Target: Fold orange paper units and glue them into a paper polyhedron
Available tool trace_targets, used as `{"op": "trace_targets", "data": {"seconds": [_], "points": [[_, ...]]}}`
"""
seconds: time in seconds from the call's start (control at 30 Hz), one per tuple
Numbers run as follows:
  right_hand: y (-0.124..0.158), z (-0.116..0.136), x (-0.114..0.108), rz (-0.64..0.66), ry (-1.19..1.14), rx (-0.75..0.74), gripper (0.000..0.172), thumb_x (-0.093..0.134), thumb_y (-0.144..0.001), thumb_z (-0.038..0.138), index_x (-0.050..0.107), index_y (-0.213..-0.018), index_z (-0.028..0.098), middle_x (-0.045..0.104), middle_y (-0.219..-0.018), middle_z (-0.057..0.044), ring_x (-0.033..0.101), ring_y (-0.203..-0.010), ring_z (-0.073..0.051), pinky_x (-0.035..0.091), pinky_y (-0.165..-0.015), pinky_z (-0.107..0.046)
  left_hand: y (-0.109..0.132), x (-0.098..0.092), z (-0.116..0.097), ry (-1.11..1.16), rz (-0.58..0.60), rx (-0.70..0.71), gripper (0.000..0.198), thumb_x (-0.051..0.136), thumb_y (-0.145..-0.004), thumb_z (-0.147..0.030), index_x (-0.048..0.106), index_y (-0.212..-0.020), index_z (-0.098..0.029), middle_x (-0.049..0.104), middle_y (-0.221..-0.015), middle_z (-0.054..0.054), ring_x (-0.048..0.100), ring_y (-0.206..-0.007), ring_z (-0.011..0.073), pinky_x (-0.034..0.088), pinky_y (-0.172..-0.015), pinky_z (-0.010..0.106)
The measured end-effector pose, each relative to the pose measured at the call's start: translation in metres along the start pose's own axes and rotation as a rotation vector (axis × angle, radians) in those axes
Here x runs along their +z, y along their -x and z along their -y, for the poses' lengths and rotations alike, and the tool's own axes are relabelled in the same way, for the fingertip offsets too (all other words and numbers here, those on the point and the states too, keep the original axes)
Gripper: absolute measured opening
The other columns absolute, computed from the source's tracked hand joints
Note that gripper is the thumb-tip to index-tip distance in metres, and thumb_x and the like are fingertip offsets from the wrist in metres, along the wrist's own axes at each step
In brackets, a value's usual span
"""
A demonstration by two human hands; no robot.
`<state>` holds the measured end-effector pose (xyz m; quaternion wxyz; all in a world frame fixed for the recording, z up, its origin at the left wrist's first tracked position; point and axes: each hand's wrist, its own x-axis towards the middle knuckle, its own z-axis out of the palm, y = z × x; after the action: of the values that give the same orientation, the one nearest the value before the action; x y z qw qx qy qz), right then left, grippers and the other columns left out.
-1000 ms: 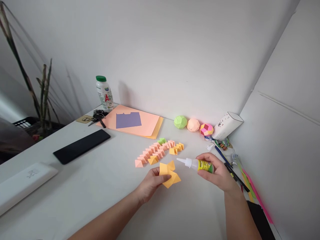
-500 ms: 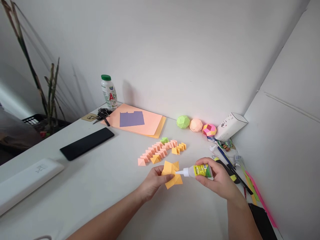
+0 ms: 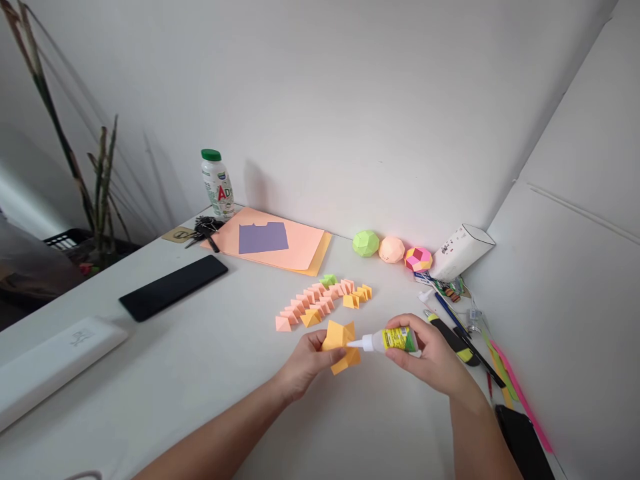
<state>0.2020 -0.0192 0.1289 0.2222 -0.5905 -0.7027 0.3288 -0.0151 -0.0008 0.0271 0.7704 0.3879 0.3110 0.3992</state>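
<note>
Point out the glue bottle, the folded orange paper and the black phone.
glue bottle (image 3: 395, 339), head view, on its label.
folded orange paper (image 3: 335, 335), head view, on its upper flap.
black phone (image 3: 173, 287), head view, middle of its screen.

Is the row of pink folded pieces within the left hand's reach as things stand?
Likely yes for the path: only bare table lies between the left hand and the row of pink folded pieces. But that hand is pinching the orange folded piece, with the glue bottle nozzle against it.
</note>
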Motion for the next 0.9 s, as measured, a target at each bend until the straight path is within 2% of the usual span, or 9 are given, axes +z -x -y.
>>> {"op": "trace_targets", "data": {"seconds": [0.33,0.53,0.73,0.9], "points": [[-0.010,-0.016,0.001,-0.011,-0.196,0.068,0.032,0.067,-0.071,0.041,0.057,-0.096,0.024,0.048,-0.069,0.003,0.042,-0.057,-0.012,0.036,-0.050,-0.023,0.001,0.001,-0.003,0.080,0.015,-0.009,0.021,0.073,-0.068,-0.030,0.068,-0.083,-0.016,0.064,-0.078,0.004,0.056,-0.073,0.0160,0.042,-0.068,0.027],[-0.013,-0.017,-0.001,0.065,-0.318,0.076,0.029,0.067,-0.073,0.036,0.054,-0.096,0.025,0.045,-0.071,0.004,0.040,-0.058,-0.010,0.034,-0.051,-0.021,-0.001,0.000,-0.003,0.109,0.011,-0.004,0.020,0.073,-0.068,-0.029,0.068,-0.082,-0.016,0.064,-0.078,0.003,0.056,-0.073,0.0152,0.042,-0.069,0.026],[-0.017,-0.020,-0.001,0.126,-0.333,0.068,0.027,0.067,-0.074,0.034,0.052,-0.094,0.023,0.052,-0.086,0.000,0.046,-0.066,-0.012,0.039,-0.056,-0.023,-0.002,-0.001,-0.001,0.116,-0.007,0.010,0.021,0.072,-0.068,-0.030,0.067,-0.083,-0.016,0.064,-0.079,0.003,0.055,-0.074,0.0150,0.042,-0.069,0.026],[-0.019,-0.024,0.001,0.205,-0.333,0.053,0.025,0.066,-0.075,0.032,0.050,-0.092,0.022,0.055,-0.089,0.000,0.048,-0.072,-0.014,0.040,-0.061,-0.024,-0.001,-0.002,0.000,0.101,-0.029,0.039,0.020,0.071,-0.069,-0.032,0.067,-0.081,-0.016,0.065,-0.079,0.003,0.056,-0.075,0.0164,0.042,-0.070,0.028]]}}
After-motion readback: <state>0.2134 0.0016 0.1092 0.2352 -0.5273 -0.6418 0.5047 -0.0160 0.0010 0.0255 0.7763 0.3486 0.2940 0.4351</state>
